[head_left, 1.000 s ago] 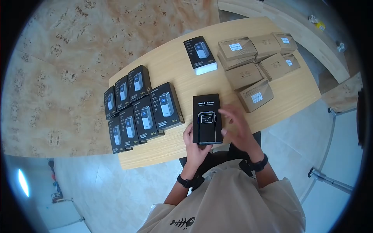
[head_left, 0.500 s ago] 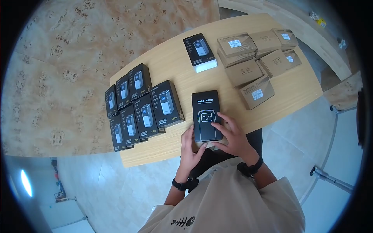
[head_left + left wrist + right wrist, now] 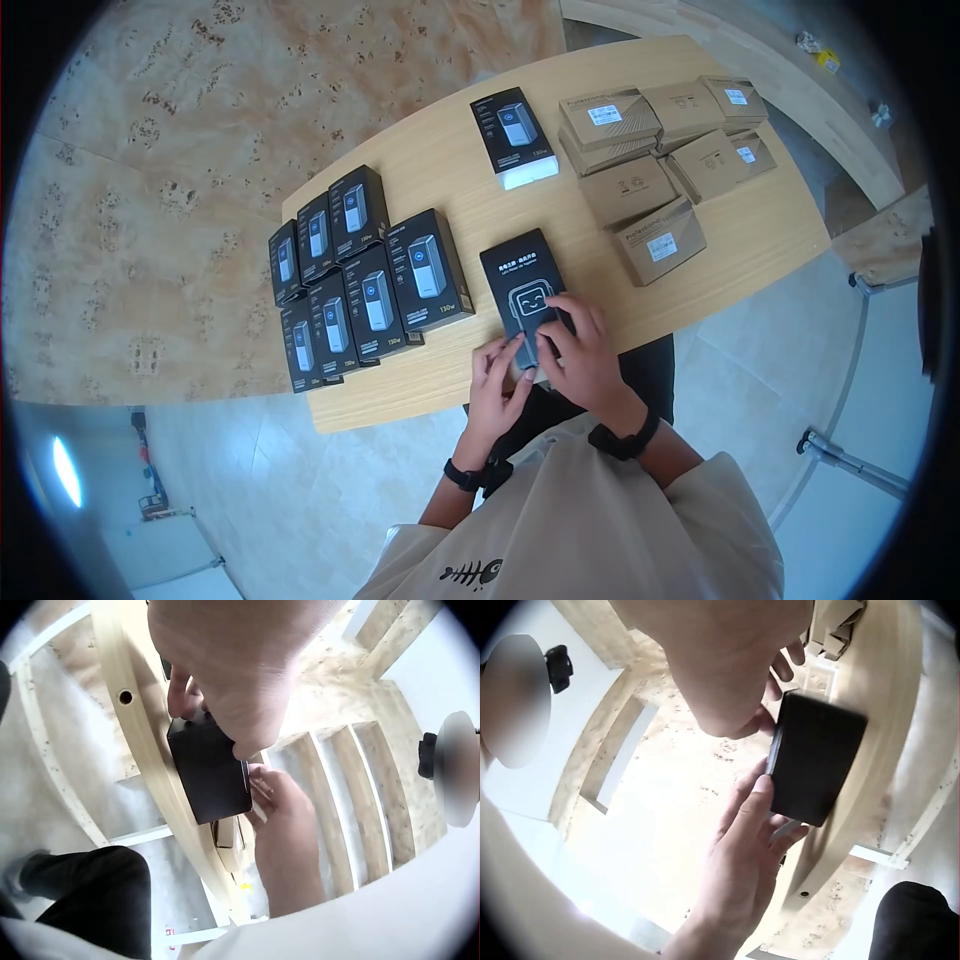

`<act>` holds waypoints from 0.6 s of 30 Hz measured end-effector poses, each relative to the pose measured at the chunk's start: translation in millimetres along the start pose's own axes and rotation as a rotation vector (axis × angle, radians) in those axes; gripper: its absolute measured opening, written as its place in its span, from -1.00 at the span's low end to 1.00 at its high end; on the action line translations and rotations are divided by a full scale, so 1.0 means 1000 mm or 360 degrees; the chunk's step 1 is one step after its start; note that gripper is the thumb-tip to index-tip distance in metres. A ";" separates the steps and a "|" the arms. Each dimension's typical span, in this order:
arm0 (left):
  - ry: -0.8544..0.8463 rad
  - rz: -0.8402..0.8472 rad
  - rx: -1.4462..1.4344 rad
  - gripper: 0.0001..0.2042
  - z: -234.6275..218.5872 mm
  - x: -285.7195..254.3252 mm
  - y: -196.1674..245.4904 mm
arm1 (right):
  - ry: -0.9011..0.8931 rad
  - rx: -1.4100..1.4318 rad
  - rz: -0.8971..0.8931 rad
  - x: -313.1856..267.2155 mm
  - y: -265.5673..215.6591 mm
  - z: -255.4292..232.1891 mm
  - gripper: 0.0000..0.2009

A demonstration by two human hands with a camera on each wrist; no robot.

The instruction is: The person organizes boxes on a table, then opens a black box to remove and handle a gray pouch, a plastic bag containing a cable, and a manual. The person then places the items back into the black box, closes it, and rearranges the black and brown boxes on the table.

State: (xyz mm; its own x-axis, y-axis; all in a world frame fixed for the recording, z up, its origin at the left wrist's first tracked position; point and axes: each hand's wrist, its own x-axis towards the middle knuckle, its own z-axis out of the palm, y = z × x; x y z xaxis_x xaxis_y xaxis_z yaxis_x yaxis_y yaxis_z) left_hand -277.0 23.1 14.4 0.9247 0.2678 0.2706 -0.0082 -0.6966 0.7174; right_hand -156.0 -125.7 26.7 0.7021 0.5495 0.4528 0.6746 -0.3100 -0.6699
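A black box (image 3: 515, 262) with a line-drawn smiling face stands at the table's near edge, angled with its far end toward the left. My left hand (image 3: 492, 398) grips its near left corner, thumb and fingers bent round it. My right hand (image 3: 588, 368) holds the right side, fingers spread over the printed face. In the left wrist view the box's plain dark end (image 3: 210, 774) shows between my left hand (image 3: 232, 667) and right hand (image 3: 285, 840). The right wrist view has the box (image 3: 817, 757) between my right hand (image 3: 720, 660) and left hand (image 3: 739, 877).
Several black boxes (image 3: 425, 265) with a printed device stand in two rows on the left of the table (image 3: 450, 375). Another black box (image 3: 512, 130), with a white lower end, lies at the far middle. Several brown cartons (image 3: 627, 187) are grouped, some stacked, on the right.
The held box has turned, its far end swinging left. My right hand came in from the right onto the box and moved further left; my left fingers shifted onto its near corner.
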 end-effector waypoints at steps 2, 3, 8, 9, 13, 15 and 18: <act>-0.0043 -0.0023 -0.0112 -0.55 0.005 -0.009 -0.004 | -0.0027 -0.0084 -0.0029 0.016 -0.006 0.011 -0.66; -0.0081 -0.0055 -0.0221 -0.62 0.006 -0.013 -0.005 | -0.0061 -0.0163 -0.0061 0.022 -0.007 0.014 -0.59; 0.0157 0.0130 -0.0077 -0.90 -0.015 0.009 -0.008 | -0.0206 -0.0459 -0.0090 0.032 0.005 0.014 -0.42; 0.0151 0.0083 -0.0044 -0.88 -0.029 0.021 -0.009 | -0.0241 -0.0498 -0.0061 0.031 0.005 0.012 -0.39; 0.0036 0.0088 0.0192 -0.83 -0.080 0.115 0.012 | -0.0199 -0.0507 0.0066 0.031 -0.001 0.011 -0.36; -0.0085 0.0115 0.0219 -0.76 -0.090 0.179 0.021 | -0.0138 -0.0521 0.0213 0.030 -0.004 0.009 -0.36; -0.0286 0.0054 0.0244 -0.60 -0.082 0.278 0.010 | -0.0074 -0.0475 0.0334 0.022 -0.001 0.005 -0.36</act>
State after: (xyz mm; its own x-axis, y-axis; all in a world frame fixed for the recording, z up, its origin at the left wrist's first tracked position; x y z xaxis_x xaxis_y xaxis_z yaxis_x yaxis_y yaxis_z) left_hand -50.9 144.9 149.8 0.9779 0.1290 0.1645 0.0045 -0.7997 0.6004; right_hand -142.3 -109.3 33.9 0.8260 0.4822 0.2919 0.5583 -0.6288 -0.5412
